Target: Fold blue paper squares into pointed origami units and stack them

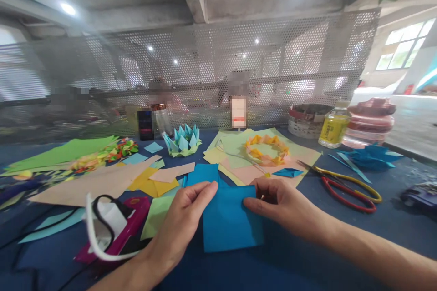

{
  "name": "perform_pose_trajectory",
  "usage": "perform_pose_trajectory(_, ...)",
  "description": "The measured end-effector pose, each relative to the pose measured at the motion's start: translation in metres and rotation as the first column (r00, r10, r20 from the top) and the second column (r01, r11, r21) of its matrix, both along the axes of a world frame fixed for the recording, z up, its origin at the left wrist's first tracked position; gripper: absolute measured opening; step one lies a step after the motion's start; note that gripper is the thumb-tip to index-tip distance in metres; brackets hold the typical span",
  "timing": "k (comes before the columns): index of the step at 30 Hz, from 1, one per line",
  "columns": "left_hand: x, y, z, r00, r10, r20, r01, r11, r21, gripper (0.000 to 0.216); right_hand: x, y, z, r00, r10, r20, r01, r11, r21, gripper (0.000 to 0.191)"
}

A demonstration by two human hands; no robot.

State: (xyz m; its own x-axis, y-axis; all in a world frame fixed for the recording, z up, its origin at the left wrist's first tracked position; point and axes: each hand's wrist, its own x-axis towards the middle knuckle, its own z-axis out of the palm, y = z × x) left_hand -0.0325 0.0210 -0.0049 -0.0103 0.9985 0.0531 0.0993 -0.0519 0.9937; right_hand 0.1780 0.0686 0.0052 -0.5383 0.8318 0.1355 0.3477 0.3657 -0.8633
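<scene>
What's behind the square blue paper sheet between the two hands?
Beyond the square blue paper sheet, more blue paper shows near the left hand; farther back lie pale green and peach paper sheets. Whatever the square sheet covers cannot be seen.

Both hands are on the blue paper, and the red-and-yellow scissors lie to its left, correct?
Not quite: the head view shows the scissors to the right of the blue paper. The left hand and right hand are both on it.
</scene>
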Motion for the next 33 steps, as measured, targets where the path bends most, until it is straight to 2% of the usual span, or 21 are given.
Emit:
perform_pose_trajectory(9, -0.001, 0.010, 0.000, 0.998, 0.020, 0.063, -0.021, 1.000, 0.013, 0.039, -0.002, 0.001, 0.000, 0.998, -0.022, -0.052, 0.023, 1.000, 0.015, 0.036)
perform_pose_trajectory(13, 0.001, 0.008, 0.004, 0.986, -0.090, 0.138, 0.097, 0.994, -0.042, 0.035, 0.000, 0.003, 0.002, 0.996, -0.032, -0.089, 0.034, 0.999, 0.026, 0.036)
perform_pose_trajectory(16, 0.005, 0.005, 0.006, 0.956, -0.184, 0.227, 0.207, 0.975, -0.080, 0.044, 0.001, 0.003, 0.004, 0.994, -0.032, -0.107, 0.036, 0.999, 0.037, 0.036)
perform_pose_trajectory(18, 0.005, 0.003, 0.006, 0.941, -0.206, 0.268, 0.236, 0.968, -0.083, 0.049, 0.001, 0.003, 0.004, 0.992, -0.033, -0.122, 0.040, 0.998, 0.052, 0.035)
perform_pose_trajectory(24, 0.003, 0.006, 0.005, 0.945, -0.156, 0.289, 0.187, 0.979, -0.083, 0.048, 0.002, 0.005, -0.004, 0.981, -0.052, -0.186, 0.073, 0.991, 0.110, 0.025)
perform_pose_trajectory(27, 0.001, 0.009, 0.007, 0.949, -0.097, 0.300, 0.131, 0.987, -0.093, 0.045, 0.003, 0.004, -0.007, 0.975, -0.036, -0.219, 0.079, 0.979, 0.190, 0.029)
perform_pose_trajectory(33, 0.001, 0.008, 0.011, 0.943, -0.062, 0.326, 0.106, 0.987, -0.120, 0.047, 0.006, -0.002, -0.001, 0.988, 0.066, -0.138, -0.013, 0.935, 0.355, 0.029)
